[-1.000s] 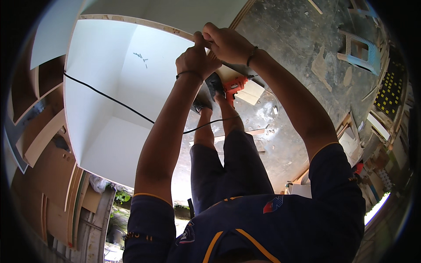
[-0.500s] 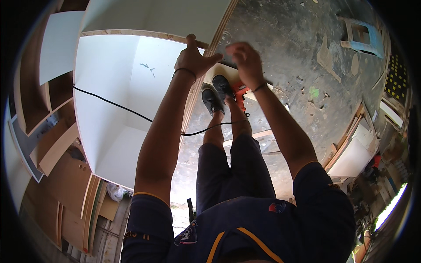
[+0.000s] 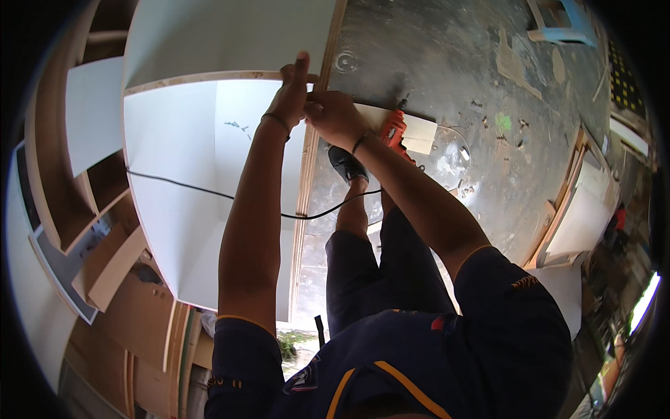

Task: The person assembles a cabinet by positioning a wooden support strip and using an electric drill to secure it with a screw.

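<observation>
A white cabinet carcass (image 3: 174,133) with raw wood edges lies to my left. At the corner where its divider (image 3: 230,75) meets the long side panel (image 3: 305,178), my left hand (image 3: 287,98) grips the board edge, one digit stretched up over it. Right against it, my right hand (image 3: 336,119) has its fingers curled together at the panel edge. Whatever small thing may be between those fingers is hidden. An orange power drill (image 3: 394,131) with a bit fitted rests near my feet, beyond my right wrist.
A black cable (image 3: 185,186) runs across the cabinet toward my legs. Beneath the drill lies a pale board (image 3: 419,134). Boards (image 3: 576,202) lean at the right, and a blue stool (image 3: 569,21) stands at the far right. More wooden panels (image 3: 132,325) are stacked at the left.
My right hand has moved left, from open air beside the panel to the corner, and its fingers have curled. The left hand has closed on the board edge. The drill now shows more fully.
</observation>
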Demonstrator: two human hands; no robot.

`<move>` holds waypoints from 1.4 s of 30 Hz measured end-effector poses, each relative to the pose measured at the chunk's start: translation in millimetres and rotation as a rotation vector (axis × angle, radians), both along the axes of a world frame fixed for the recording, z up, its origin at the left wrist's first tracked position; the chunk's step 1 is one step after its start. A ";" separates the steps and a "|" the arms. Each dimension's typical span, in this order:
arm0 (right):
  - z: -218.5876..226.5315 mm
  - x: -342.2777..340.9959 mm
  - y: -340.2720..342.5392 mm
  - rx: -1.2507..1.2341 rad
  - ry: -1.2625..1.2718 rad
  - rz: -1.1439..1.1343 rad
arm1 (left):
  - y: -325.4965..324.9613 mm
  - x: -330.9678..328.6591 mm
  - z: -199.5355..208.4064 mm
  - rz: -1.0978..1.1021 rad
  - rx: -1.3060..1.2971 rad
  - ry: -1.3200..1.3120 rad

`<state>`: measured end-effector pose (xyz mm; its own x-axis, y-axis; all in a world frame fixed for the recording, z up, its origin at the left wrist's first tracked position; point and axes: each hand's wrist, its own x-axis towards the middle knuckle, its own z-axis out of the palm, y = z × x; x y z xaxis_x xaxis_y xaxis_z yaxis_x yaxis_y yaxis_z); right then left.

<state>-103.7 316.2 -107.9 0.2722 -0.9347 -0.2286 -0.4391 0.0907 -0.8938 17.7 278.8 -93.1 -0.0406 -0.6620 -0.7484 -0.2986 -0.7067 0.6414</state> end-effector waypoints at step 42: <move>-377.4 -287.8 26.8 -0.207 0.299 0.590 | 36.9 -26.1 -36.1 -0.050 -0.607 -0.628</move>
